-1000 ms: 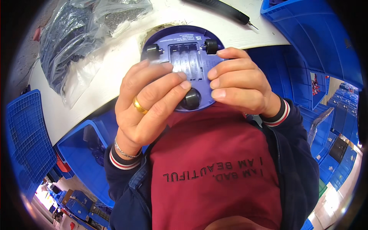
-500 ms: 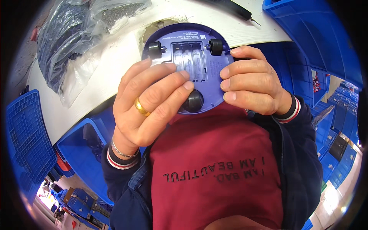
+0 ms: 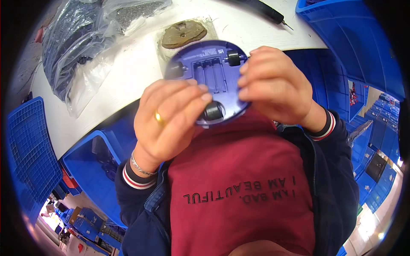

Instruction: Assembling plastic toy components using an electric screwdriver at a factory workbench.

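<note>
Between my hands is a round purple toy base [image 3: 232, 85], its underside facing up. It has three black wheels and an open battery compartment with nothing in its slots. My left hand [image 3: 171, 115], with a gold ring, grips the left and lower rim, its fingers lying over the underside near the lower wheel. My right hand [image 3: 275, 85], blurred by motion, holds the right rim with curled fingers. The base is tilted above the near edge of the white table [image 3: 132, 79]. Its left wheel is also smeared.
Just beyond the base, a brownish lumpy pad [image 3: 183, 34] lies on the table. A clear plastic bag [image 3: 81, 55] of dark parts sits at the left. A black electric screwdriver [image 3: 267, 13] lies at the back right. Blue crates [image 3: 92, 164] stand below the table and at the right [image 3: 354, 42].
The base has moved slightly down and tilted, uncovering the brownish pad. My left hand has shifted a little right and my right hand has come inward with it.
</note>
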Action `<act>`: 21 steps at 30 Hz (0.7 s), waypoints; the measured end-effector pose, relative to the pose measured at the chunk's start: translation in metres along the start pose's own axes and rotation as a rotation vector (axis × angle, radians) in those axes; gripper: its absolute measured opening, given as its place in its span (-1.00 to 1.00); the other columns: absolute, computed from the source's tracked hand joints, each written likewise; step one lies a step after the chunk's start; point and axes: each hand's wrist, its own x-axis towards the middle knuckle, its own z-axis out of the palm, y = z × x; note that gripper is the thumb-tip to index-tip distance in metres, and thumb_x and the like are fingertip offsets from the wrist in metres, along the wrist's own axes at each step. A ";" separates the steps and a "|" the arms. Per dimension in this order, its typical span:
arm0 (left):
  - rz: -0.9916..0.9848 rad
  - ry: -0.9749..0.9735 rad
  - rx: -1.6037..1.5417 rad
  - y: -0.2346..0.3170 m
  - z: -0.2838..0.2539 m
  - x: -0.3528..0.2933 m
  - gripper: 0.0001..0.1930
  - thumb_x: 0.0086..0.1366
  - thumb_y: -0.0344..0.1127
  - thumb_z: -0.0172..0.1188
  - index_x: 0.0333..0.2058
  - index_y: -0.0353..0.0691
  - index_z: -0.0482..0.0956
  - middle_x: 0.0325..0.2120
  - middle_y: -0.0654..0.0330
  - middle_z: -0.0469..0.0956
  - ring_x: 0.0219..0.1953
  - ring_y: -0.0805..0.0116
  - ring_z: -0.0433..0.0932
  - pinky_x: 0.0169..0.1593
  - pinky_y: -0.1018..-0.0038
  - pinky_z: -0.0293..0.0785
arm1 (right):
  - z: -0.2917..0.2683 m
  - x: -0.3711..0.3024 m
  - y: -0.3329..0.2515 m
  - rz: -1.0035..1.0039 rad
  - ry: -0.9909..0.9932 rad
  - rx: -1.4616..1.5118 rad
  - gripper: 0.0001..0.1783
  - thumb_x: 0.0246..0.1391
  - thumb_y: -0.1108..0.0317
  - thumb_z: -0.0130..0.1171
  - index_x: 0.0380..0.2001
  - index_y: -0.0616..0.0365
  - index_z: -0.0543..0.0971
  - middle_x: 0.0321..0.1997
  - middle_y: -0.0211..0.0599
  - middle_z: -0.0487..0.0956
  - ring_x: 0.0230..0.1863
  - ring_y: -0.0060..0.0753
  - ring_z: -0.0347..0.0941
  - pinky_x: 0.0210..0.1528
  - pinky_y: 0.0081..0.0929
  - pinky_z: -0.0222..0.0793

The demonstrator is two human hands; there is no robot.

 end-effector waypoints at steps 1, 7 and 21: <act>0.073 0.014 0.080 0.002 0.000 -0.001 -0.67 -0.14 -0.58 0.20 -0.28 -0.31 0.62 -0.33 0.15 0.60 -0.24 0.23 0.58 -0.18 0.36 0.50 | 0.000 -0.003 0.000 -0.114 -0.022 -0.068 -0.66 -0.14 0.52 0.30 -0.22 0.10 0.52 -0.20 -0.27 0.53 -0.14 -0.29 0.49 0.07 -0.21 0.36; 0.225 0.037 0.279 0.005 0.000 0.000 -0.78 -0.05 -0.49 0.23 -0.34 -0.28 0.62 -0.33 0.13 0.61 -0.25 0.26 0.58 -0.22 0.35 0.50 | 0.003 -0.010 0.001 -0.223 -0.028 -0.165 -0.69 -0.12 0.49 0.29 -0.23 0.08 0.53 -0.21 -0.32 0.54 -0.14 -0.29 0.49 0.06 -0.18 0.36; -0.884 -0.239 -0.756 -0.033 0.021 -0.006 -0.75 0.03 -0.48 0.19 -0.25 -0.39 0.56 -0.45 0.24 0.56 -0.39 0.46 0.52 -0.25 0.53 0.46 | 0.025 0.012 0.033 0.592 -0.290 0.495 -0.65 0.01 0.49 0.17 -0.07 0.27 0.51 -0.15 -0.28 0.57 -0.16 -0.39 0.49 -0.03 -0.53 0.38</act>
